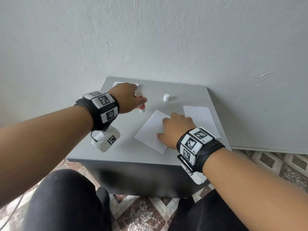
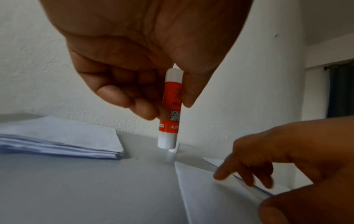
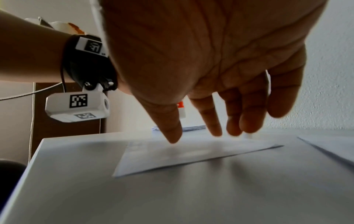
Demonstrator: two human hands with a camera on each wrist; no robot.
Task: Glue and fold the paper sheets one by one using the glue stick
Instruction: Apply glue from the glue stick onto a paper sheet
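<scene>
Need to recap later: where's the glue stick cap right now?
Head view: the cap stands alone on the table near its far edge, right of the left hand holding the glue stick.

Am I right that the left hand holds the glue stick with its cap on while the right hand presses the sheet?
Not quite: the glue stick is uncapped; the head view shows its cap standing apart on the table. The left hand does hold it, and the right hand presses the sheet.

Glue stick [image 2: 171, 109] label partly finger-hidden

your head view looks down on the worktop [image 1: 116, 152]; both wrist views sit low, close, sharing its paper sheet [image 3: 191, 156].
</scene>
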